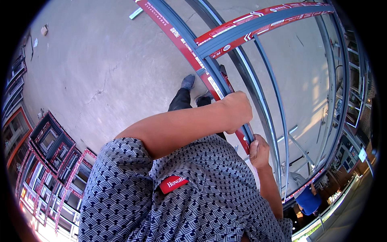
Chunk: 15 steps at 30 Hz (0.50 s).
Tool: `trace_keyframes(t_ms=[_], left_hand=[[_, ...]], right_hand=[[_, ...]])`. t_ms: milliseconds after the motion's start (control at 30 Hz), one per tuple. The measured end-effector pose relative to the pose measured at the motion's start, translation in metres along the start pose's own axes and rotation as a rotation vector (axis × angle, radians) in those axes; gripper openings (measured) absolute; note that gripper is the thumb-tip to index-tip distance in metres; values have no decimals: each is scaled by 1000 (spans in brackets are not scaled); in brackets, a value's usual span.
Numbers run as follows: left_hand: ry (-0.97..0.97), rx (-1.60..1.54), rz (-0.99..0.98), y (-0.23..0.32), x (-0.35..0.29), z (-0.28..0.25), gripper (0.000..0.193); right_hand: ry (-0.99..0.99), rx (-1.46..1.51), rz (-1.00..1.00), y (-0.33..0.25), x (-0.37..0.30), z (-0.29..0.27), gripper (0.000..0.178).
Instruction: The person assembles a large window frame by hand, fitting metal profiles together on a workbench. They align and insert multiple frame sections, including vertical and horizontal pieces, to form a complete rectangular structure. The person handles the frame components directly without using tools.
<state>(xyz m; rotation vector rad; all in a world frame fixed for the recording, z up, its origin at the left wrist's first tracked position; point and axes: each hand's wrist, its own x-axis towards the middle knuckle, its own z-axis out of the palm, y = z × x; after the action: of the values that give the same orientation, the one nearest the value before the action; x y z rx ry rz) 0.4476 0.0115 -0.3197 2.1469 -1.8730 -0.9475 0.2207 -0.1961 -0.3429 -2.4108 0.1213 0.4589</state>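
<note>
A large grey metal window frame (177,30) with red printed film along its sides stands in front of me. My left hand (237,111) reaches across my body and is closed in a fist over the near bar, its fingertips hidden. Lower on that same bar, my right hand (259,151) grips it, thumb on the near face and fingers curled round the far side. A narrow grey strip (217,76) lies along the bar up to my left fist. Just past it a small dark object (223,70) shows, too partly hidden to name.
A crossbar (266,24) joins the near bar at the upper right. Stacked red-filmed frames (50,141) stand at the left. A person in blue (309,200) is at the lower right. Metal offcuts (300,147) lie on the concrete floor (100,64) beyond the frame.
</note>
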Motion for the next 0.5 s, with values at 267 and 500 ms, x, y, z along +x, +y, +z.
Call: trace_keyframes(t_ms=[267,500], left_hand=[[-4,-7,-21,9,-9,-10,23],[-8,-63,-51,4,-10,-9,24]], right_hand=[[41,-22,-18,-16,-3,-6,55],[-30,14,3,-14,3,-7,49]])
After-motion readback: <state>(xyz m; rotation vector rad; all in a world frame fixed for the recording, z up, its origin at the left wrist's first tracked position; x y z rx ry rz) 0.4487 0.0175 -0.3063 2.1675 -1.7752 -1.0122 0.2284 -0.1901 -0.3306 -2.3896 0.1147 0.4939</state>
